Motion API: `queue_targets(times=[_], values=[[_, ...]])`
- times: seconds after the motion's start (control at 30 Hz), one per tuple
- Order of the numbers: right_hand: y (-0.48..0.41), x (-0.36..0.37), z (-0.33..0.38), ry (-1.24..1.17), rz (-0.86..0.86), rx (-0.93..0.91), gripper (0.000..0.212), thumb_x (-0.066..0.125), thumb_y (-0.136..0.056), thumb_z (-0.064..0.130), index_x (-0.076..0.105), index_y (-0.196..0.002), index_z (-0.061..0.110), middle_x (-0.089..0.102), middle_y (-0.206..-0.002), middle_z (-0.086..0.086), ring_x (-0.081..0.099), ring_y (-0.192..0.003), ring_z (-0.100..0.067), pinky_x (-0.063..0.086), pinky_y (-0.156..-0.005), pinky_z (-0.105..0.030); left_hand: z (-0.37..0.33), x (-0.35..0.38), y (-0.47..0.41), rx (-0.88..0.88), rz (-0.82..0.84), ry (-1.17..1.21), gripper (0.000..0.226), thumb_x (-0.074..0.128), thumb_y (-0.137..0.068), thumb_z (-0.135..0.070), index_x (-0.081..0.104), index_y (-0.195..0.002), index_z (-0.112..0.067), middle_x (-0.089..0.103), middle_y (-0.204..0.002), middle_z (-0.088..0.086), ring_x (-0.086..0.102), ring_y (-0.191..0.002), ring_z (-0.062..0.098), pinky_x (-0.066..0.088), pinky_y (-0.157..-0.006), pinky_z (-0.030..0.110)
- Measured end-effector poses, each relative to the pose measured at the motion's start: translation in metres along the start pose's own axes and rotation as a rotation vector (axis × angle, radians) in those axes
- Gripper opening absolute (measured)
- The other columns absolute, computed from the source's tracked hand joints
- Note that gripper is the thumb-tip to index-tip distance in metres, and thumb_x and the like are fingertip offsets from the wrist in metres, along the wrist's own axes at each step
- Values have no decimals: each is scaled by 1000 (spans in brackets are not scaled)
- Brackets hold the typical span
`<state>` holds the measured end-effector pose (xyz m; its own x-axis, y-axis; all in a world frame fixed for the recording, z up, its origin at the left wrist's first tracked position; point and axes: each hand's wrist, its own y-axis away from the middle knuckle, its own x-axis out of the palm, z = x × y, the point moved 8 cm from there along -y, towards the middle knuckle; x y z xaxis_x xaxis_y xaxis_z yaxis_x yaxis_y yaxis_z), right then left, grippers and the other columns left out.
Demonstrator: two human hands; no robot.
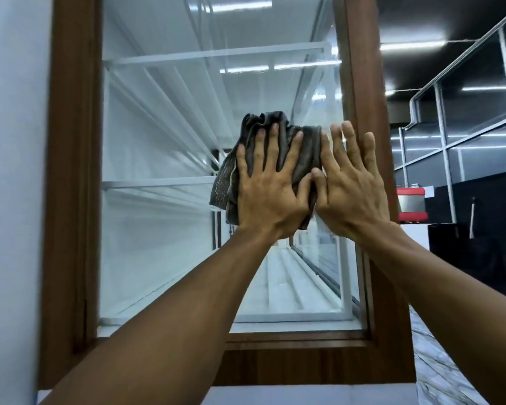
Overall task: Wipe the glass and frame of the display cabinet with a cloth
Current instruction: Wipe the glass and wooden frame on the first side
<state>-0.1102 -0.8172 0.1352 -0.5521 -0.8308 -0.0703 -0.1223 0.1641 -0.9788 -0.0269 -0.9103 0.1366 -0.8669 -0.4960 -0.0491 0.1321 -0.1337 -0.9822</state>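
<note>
You are mid-wipe on the glass [164,135]. Your left hand [270,197] presses the dark cloth [304,147] flat against the pane, fingers spread, a released grip pinning rather than clenching. Your right hand [352,185], at 3 o'clock of the cloth, lies open-palmed across glass and brown frame [360,68]. Next, likely sweep toward 9 o'clock, keeping even pressure. No writing is readable.

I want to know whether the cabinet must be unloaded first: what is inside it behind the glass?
Behind the glass, only bare white shelves and white framing show. The cloth and both hands, left hand and right hand, hide a patch.
</note>
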Motion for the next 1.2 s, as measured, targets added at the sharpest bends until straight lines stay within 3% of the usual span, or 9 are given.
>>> queue_targets(times=[0.17,0.33,0.53,0.67,0.77,0.83,0.93,1.1,1.2], values=[[-1,14,31,-75,37,-20,67,18,-105,39,7,-164,8,1,-171,-18,-7,-159,-27,-9,-128,-50,34,-11,12,-20,-11,-25,70,35,-103,-56,20,-167,-31,8,-175,11,3,-162,29,-4,-129,57],[-6,27,79,-159,5,-59,67,19,-104,38,6,-162,6,5,-171,-16,-2,-160,-27,-4,-128,-56,76,-24,27,-55,-23,-54,71,36,-102,-54,21,-167,-30,10,-175,10,5,-162,29,-1,-129,58],[-9,41,138,-93,18,-101,68,21,-103,41,18,-164,10,4,-171,-18,0,-160,-31,0,-122,-70,142,-46,50,-43,31,-93,72,31,-103,-58,15,-168,-30,3,-176,8,-2,-163,27,-2,-128,59],[-10,47,152,-63,32,-58,68,25,-103,42,11,-165,18,-4,-172,-18,-6,-159,-34,-2,-120,-74,185,-56,65,-102,29,-110,72,33,-103,-57,16,-168,-30,3,-176,7,-3,-163,26,-4,-128,59],[-7,45,153,-77,28,-64,69,27,-102,41,10,-165,18,-5,-172,-18,-7,-159,-34,-5,-120,-72,203,-65,74,-23,34,-117,71,36,-103,-56,21,-167,-29,9,-176,8,3,-163,26,0,-129,58],[-1,45,154,-79,31,-82,69,27,-102,41,10,-165,17,-5,-172,-18,-6,-159,-34,-5,-120,-73,218,-69,82,-130,-9,-87,71,36,-103,-57,23,-166,-29,13,-175,7,6,-162,25,1,-130,55],[11,49,174,-67,55,-119,71,27,-102,42,9,-165,17,-7,-171,-20,-7,-159,-34,-4,-119,-74,218,-67,107,-496,-85,-63,73,31,-102,-58,18,-167,-27,11,-175,11,5,-162,29,3,-130,54],[16,60,229,-71,86,-181,72,31,-100,35,10,-165,12,-5,-170,-24,-7,-159,-37,4,-118,-76,209,-66,120,-108,49,-94,72,35,-104,-55,16,-168,-28,4,-176,10,-4,-163,26,-4,-130,52],[16,63,229,-59,84,-156,70,28,-101,36,8,-165,12,-8,-170,-23,-10,-158,-37,3,-118,-76,224,-70,128,-302,-21,-49,71,34,-104,-54,18,-168,-26,8,-175,10,-1,-163,26,-1,-131,51]])
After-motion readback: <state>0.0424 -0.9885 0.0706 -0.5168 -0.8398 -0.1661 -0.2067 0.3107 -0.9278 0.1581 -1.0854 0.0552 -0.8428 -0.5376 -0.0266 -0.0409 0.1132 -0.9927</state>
